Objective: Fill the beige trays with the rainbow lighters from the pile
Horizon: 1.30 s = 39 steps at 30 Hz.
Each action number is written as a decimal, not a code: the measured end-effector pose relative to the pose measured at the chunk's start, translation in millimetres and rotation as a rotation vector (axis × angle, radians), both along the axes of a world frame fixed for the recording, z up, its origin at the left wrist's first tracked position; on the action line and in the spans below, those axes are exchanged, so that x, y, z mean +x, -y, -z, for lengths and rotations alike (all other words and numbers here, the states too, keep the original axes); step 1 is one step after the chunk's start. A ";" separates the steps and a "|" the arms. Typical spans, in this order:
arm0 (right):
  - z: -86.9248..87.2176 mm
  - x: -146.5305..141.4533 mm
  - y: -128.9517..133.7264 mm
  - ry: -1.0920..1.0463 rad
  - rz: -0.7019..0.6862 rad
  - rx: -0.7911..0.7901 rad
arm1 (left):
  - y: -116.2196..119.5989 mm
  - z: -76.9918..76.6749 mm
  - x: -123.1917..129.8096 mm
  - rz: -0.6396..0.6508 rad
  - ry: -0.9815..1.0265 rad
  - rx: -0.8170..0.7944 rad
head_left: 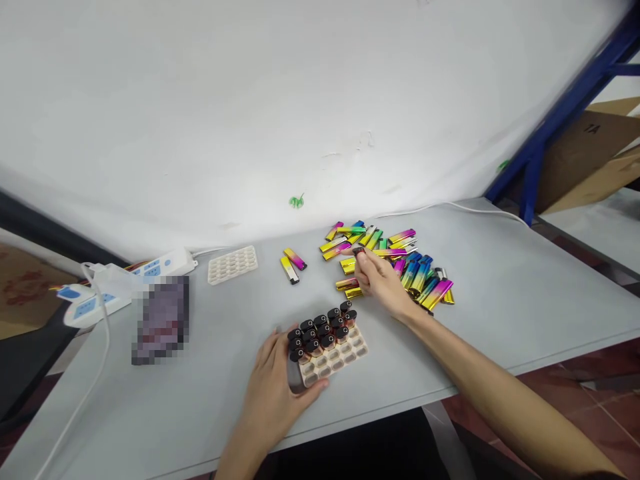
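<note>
While a beige moulded tray point(334, 363) is gripped at its near left edge by the left hand point(277, 393), a single lighter point(359, 251) is pinched by the right hand point(383, 280), with only its dark head showing (the rest is hidden by the fingers). The upper rows of the tray are filled with upright lighters point(320, 330), which are set into the cells with their black caps uppermost, while bare cells are shown in the lower rows. A slim dark object point(295, 377) is pressed between the left palm and the tray, though what it is cannot be told.

The right hand is held directly over a loose heap of metallic gradient lighters point(387, 257) (pink, gold, green and blue finishes can be made out), which are lying crossed over one another on the grey worktop point(480, 293). Two further lighters point(293, 265) are laid close together to the left of the heap, well apart from it. Beyond them, a second beige tray point(233, 265) is placed near a white power strip point(165, 263), and another power strip point(87, 307) is seen at the worktop's left edge. Between these and the hands, a pixelated patch point(160, 320) hides whatever lies there. A white cable point(450, 208) is run along the far edge, and a blue steel rack point(555, 133) stands at the far right corner, with cardboard point(590, 157) behind it.
</note>
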State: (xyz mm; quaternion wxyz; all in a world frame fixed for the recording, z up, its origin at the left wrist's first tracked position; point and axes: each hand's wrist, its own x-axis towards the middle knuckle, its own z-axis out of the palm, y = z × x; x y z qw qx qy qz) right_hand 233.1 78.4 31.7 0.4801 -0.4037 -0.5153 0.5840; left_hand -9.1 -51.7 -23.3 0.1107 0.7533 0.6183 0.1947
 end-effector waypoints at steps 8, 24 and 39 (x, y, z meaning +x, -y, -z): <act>7.2 4.2 5.5 -0.012 -0.027 0.021 | -2.2 3.6 -2.4 0.006 -0.033 0.013; 11.6 1.8 1.7 -0.143 0.084 -0.203 | -1.8 2.7 -0.4 -0.023 -0.033 -0.004; 15.8 1.0 1.7 -0.069 0.080 -0.182 | -0.9 2.3 1.0 -0.028 -0.023 -0.015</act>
